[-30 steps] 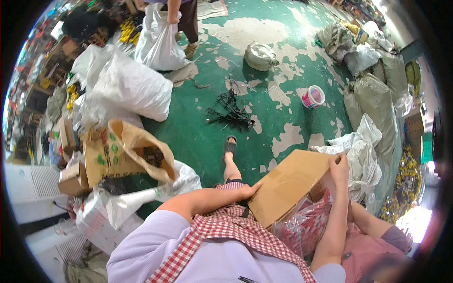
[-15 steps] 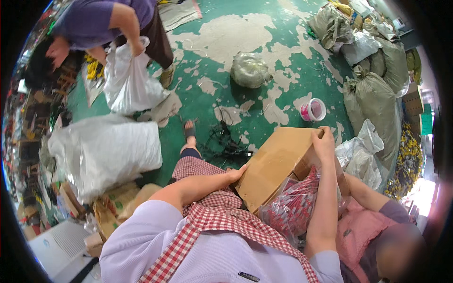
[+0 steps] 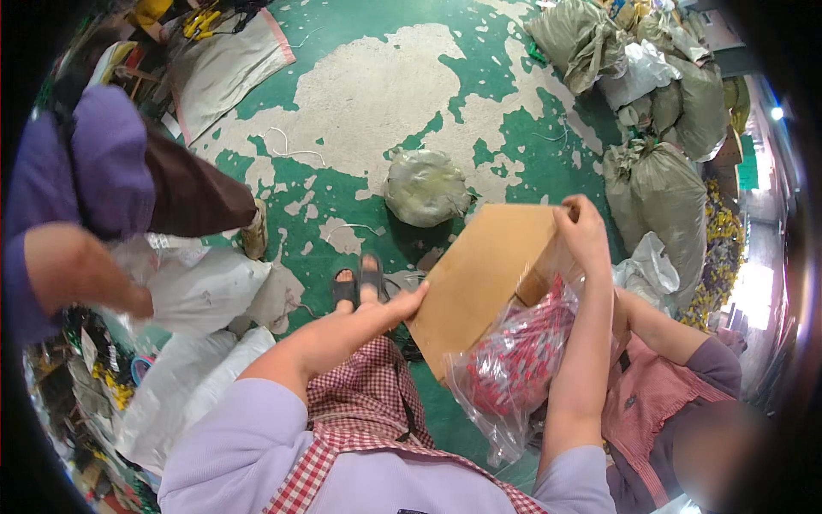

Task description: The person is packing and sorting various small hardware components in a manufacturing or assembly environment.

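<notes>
Cardboard box [image 3: 479, 278], one, brown, tilted; located in front of the wearer, to the right of the knees, its broad plain face turned upward; held at two sides by the wearer's hands. Left hand [image 3: 402, 304], bare, at the box's left edge; thumb end against the cardboard, the other fingers not clearly shown (whether spread or pressed together, cannot tell). Right hand [image 3: 584, 231], bare, at the far right corner; thumb and bent fingers pinching the cardboard edge between them. Clear plastic bag [image 3: 514, 368], one, filled with many small red and grey pieces; just beside the box on its near right side, below the right forearm.

Co-worker in a pink apron [image 3: 646, 398], at the right, forearm reaching behind the box, hand hidden; second co-worker in a purple top [image 3: 116, 163], at the left, one blurred hand over a white sack [image 3: 205, 287]. Round wrapped bundle [image 3: 426, 188], pale, on the green floor [image 3: 342, 26], beyond the box; pale sheet [image 3: 227, 81] with a red edge, farther left; stuffed grey-green sacks [image 3: 655, 193], grouped along the right; yellow and dark pieces [image 3: 723, 248], heaped behind them.
</notes>
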Tool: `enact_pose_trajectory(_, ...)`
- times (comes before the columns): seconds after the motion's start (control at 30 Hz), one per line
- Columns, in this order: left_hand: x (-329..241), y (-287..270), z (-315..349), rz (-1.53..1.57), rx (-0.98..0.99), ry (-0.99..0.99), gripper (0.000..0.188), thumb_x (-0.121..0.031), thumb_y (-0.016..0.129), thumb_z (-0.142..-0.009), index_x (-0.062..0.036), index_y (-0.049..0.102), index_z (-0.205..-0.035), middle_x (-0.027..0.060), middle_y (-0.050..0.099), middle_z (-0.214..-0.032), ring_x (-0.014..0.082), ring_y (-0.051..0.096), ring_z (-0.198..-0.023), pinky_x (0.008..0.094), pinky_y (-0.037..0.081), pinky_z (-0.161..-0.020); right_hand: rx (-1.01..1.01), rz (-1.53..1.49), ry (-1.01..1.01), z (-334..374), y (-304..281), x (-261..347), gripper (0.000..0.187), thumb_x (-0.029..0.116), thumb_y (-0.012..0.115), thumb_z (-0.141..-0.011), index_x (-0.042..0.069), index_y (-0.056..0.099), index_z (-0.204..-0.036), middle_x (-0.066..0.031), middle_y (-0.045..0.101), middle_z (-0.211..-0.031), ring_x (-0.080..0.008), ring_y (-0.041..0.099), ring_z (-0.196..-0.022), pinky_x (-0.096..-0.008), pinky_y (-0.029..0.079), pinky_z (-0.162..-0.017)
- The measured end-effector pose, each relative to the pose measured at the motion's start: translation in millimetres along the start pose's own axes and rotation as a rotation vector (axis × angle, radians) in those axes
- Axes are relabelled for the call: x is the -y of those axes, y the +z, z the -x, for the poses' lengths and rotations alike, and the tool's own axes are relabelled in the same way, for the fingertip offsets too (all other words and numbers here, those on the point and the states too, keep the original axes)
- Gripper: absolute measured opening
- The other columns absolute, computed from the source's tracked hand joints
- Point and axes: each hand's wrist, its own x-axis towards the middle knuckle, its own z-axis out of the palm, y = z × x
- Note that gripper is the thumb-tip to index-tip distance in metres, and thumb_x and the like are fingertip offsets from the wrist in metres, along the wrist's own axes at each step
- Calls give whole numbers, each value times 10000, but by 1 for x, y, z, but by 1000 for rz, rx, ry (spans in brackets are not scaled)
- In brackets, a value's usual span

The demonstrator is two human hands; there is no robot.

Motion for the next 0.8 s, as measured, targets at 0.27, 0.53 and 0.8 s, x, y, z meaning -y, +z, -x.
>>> enact_pose_trajectory(0.27, 35, -313, -152, 379, -234, 37, 865, -668, 258, -756, 90, 468, -1117, 232, 495, -1122, 343, 452, -1085, 370, 353, -896, 138, -69, -252, -216, 92, 145, 417, 268, 551, -737, -46, 518, -1009, -208, 526, -1021, -320, 481, -980, -364, 373, -870)
enact_pose_trajectory(0.53, -69, -268, -244, -2, -529, 2, 877, -645, 237, -773, 66, 205, -1285, 241, 215, -1335, 327, 240, -1239, 370, 202, -1008, -10, 65, -169, -311, 263, 57, 284, 188, 588, -699, 37, 515, -928, -114, 527, -911, -290, 478, -918, -387, 376, -793)
enact_pose_trajectory(0.8, -5, -300, -318, -60, -259, 128, 669, -495, 243, -859, -10, 176, -1315, 214, 212, -1343, 312, 205, -1252, 359, 185, -1014, -175, -139, -97, -324, 402, 22, 196, 136, 606, -661, 41, 489, -787, -108, 472, -776, -292, 450, -769, -389, 357, -707)
